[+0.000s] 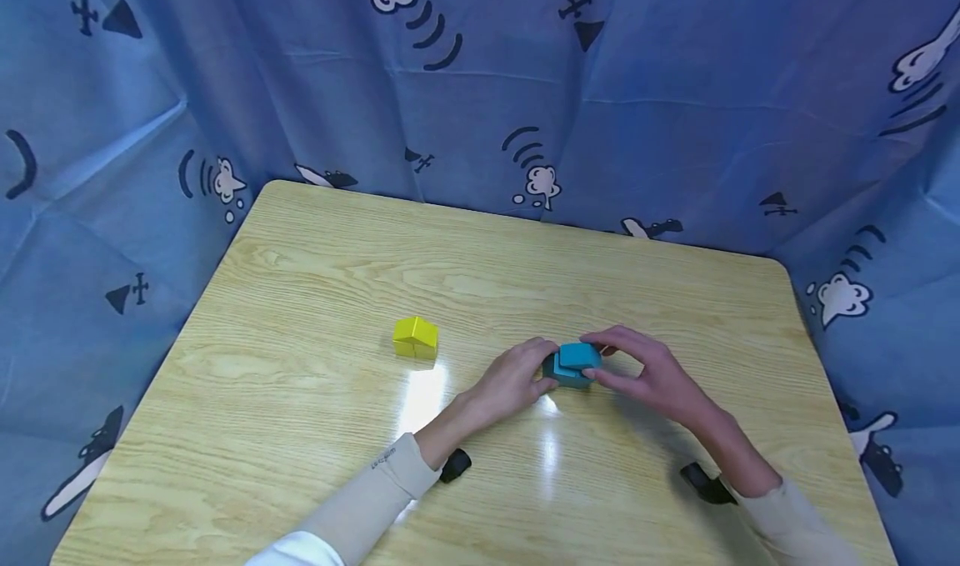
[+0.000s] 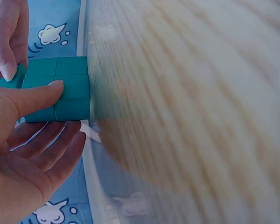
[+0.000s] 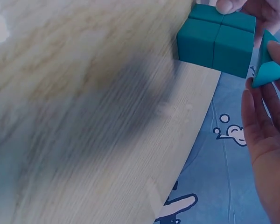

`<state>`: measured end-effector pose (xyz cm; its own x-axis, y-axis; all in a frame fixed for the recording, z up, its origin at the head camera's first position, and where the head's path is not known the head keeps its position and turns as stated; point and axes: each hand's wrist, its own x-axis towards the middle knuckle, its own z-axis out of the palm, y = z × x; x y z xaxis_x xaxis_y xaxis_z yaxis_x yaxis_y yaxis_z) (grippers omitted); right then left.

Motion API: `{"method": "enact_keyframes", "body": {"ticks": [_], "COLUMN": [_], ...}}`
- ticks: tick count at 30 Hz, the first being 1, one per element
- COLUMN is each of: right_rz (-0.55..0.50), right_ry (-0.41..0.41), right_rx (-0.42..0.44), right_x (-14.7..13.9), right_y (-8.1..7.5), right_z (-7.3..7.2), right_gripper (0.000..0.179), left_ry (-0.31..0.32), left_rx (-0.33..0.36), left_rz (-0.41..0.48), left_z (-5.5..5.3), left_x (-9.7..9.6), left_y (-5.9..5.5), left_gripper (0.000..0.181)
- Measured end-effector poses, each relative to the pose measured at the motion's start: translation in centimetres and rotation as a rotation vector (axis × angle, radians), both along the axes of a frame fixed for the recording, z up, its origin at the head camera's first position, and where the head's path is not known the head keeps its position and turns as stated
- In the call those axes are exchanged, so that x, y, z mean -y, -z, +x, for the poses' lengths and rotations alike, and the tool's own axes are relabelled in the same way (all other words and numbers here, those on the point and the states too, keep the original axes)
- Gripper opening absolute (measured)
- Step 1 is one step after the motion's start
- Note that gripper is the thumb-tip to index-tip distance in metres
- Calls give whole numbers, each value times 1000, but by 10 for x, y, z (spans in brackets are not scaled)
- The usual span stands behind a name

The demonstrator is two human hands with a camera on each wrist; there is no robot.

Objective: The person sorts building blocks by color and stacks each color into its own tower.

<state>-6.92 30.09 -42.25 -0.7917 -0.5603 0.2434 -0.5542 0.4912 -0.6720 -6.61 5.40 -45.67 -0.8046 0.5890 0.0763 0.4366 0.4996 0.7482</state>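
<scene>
Teal blocks (image 1: 572, 378) stand close together on the wooden table, with seams between them visible in both wrist views. My left hand (image 1: 513, 378) grips them from the left, its thumb on one side and fingers along the other. From the right, my right hand (image 1: 656, 378) pinches a teal wedge-shaped block (image 3: 269, 72) between thumb and fingertips. The wedge is held tilted just over the top of the teal blocks; whether it touches them I cannot tell. Part of the blocks' left end is hidden behind my left hand in the head view.
A yellow block shape with a peaked top (image 1: 415, 338) stands on the table (image 1: 315, 299), left of both hands. Blue patterned cloth (image 1: 480, 91) hangs behind the table and along its sides. Black wrist devices (image 1: 455, 466) sit under the forearms, close to the tabletop.
</scene>
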Motion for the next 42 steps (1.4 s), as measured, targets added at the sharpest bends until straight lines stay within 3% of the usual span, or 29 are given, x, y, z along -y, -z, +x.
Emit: {"method": "enact_keyframes", "body": {"ticks": [42], "right_rz": [23], "right_ry": [0], "right_rx": [5], "right_x": [5], "right_y": [4], "right_z": [6], "right_gripper": [49], "left_ry": [-5], "left_rx": [-51], "left_rz": [-11], "left_z": [0], "left_x": [-2], "left_y": [1], "left_gripper": [39]}}
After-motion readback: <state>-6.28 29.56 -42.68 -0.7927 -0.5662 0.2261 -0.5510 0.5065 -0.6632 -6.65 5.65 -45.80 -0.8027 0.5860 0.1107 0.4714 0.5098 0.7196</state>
